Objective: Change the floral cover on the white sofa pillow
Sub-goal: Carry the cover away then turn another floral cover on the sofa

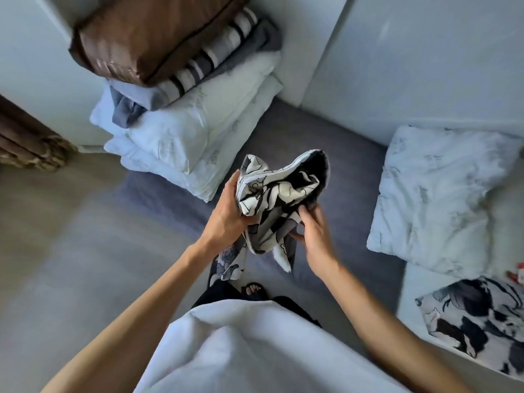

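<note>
Head view: both hands hold a bunched black-and-white floral cover (279,194) in the air above the grey sofa seat (334,129). The left hand (226,214) has its grip wrapped around the gathered cloth on one side, and the right hand (313,231) pinches the lower folds on the other. Between them the cover's opening gapes upward, showing a dark inside and a pale edge that may be the zip line, though this is too small to be sure. Loose corners of the cover hang below the hands.

A plain white pillow (243,350) sits close to the person's body between the forearms, bare of any floral cover. How it is held there cannot be told. A second floral cover (479,316) lies flat at the right, on a pale surface just beside the sofa seat. Another white pillow (433,194) with a faint print leans against the sofa back at the right, and a stack of folded bedding (184,131) topped with a brown cushion (147,32) stands in the far corner.

By the look of it, the task is about halfway through: the pillow is stripped, and one cover is off and laid aside. The cover in hand seems to be getting opened and gathered for fitting. Still left are sliding the pillow in, pulling the corners out and closing the opening.
</note>
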